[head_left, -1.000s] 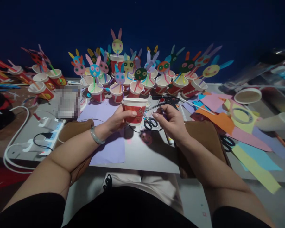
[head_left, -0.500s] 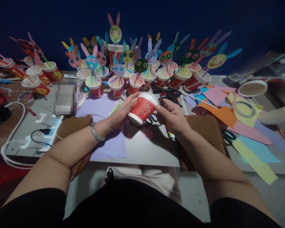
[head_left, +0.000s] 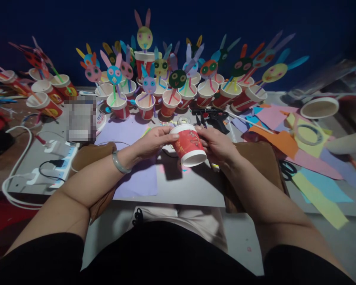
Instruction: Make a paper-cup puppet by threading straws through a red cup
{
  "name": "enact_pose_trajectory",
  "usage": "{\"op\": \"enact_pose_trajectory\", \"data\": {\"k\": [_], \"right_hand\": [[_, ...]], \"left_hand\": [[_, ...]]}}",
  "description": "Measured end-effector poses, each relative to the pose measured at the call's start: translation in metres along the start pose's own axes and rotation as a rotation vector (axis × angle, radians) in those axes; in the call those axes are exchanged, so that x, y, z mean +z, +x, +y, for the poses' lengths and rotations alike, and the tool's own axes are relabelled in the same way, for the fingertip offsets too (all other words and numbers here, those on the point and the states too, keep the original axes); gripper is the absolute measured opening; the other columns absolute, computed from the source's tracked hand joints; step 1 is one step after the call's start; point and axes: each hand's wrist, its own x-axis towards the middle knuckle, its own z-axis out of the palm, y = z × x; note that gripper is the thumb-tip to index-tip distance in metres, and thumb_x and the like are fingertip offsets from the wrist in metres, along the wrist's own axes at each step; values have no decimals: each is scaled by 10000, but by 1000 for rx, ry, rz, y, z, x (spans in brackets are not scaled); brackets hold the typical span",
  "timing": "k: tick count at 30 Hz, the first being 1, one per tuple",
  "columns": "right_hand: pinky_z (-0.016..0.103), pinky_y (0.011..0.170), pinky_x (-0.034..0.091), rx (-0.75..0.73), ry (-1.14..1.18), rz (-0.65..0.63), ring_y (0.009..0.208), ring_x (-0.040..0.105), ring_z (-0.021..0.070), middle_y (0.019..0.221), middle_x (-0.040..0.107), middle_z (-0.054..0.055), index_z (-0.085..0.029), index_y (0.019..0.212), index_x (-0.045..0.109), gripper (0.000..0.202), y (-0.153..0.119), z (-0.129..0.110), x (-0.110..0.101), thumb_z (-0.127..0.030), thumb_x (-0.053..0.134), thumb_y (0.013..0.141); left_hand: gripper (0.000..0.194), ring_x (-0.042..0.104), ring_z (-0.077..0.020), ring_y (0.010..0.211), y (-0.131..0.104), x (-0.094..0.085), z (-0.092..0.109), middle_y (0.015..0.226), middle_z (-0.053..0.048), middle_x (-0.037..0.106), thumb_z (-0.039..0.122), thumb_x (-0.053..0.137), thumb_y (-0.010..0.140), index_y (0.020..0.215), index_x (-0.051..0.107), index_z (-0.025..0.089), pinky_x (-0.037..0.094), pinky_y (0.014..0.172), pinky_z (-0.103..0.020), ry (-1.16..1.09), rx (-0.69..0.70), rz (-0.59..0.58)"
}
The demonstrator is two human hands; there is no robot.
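A red paper cup (head_left: 187, 140) with a dark, looping design and a white rim is tilted, its base facing down and toward me. My left hand (head_left: 157, 140) grips the cup from the left, thumb on its side near the rim. My right hand (head_left: 215, 142) is closed at the cup's right side, fingers against it. Between its fingers, a dark pointed tool (head_left: 200, 118) sticks up with two tips apart; its lower part is hidden. Beneath the cup, a small pink paper piece (head_left: 184, 169) lies on the white tabletop (head_left: 192, 194), mostly covered.
Several red cups with paper rabbit heads (head_left: 178, 79) stand along the back. A glue gun (head_left: 215, 116) lies behind my right hand. At right are coloured paper scraps (head_left: 314, 158), a tape roll (head_left: 308, 134) and scissors (head_left: 288, 169). A power strip (head_left: 65, 164) is at left.
The cup has moved down and right and turned, so its base now faces toward me. My left hand has shifted its hold, with the thumb now on the cup's side.
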Motion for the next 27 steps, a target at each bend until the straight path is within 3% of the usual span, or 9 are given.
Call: {"op": "enact_pose_trajectory", "data": {"k": [2, 6, 10, 14, 18, 27], "right_hand": [[223, 411, 138, -86, -45, 44, 435, 190, 46, 510, 306, -112, -228, 750, 524, 455, -1, 2, 1, -527, 867, 765], [255, 423, 181, -314, -147, 130, 448, 223, 84, 547, 308, -98, -256, 1000, 638, 433, -6, 5, 2, -609, 806, 813], [297, 482, 303, -561, -354, 152, 500, 344, 129, 606, 405, -46, -277, 970, 606, 438, -15, 9, 2, -707, 654, 901], [334, 613, 405, -813, -776, 174, 621, 501, 167, 733, 579, 21, -253, 939, 632, 402, -24, 12, 2, -649, 573, 969], [307, 606, 369, -814, -1061, 136, 595, 496, 151, 699, 595, 12, -232, 945, 649, 329, -25, 14, 2, -542, 555, 1002], [290, 572, 290, -752, -1262, 143, 587, 499, 153, 645, 587, 21, -214, 886, 660, 384, -23, 14, 3, -523, 483, 1031]], "left_hand": [[419, 676, -157, 845, 2, 0, 0, 960, -56, 761, 443, 868, 745, 1008, 755, 137, 513, 824, -310, -118, -20, 46], [243, 713, -203, 949, 11, -4, -3, 952, -53, 780, 354, 716, 850, 984, 748, 154, 566, 908, -364, -287, 7, 262], [210, 729, -262, 1053, 18, -8, -7, 945, -74, 794, 356, 646, 873, 923, 728, 170, 598, 933, -423, -317, 58, 335], [268, 723, -260, 1078, 19, -10, -9, 1016, -89, 791, 390, 642, 867, 997, 724, 170, 594, 928, -416, -285, 78, 347], [296, 717, -232, 1072, 19, -11, -10, 1075, -81, 775, 408, 669, 852, 1024, 713, 171, 578, 929, -380, -257, 111, 356], [256, 652, -136, 811, 13, -5, -3, 852, 5, 669, 397, 766, 815, 840, 606, 198, 528, 723, -261, -149, 296, 425]]}}
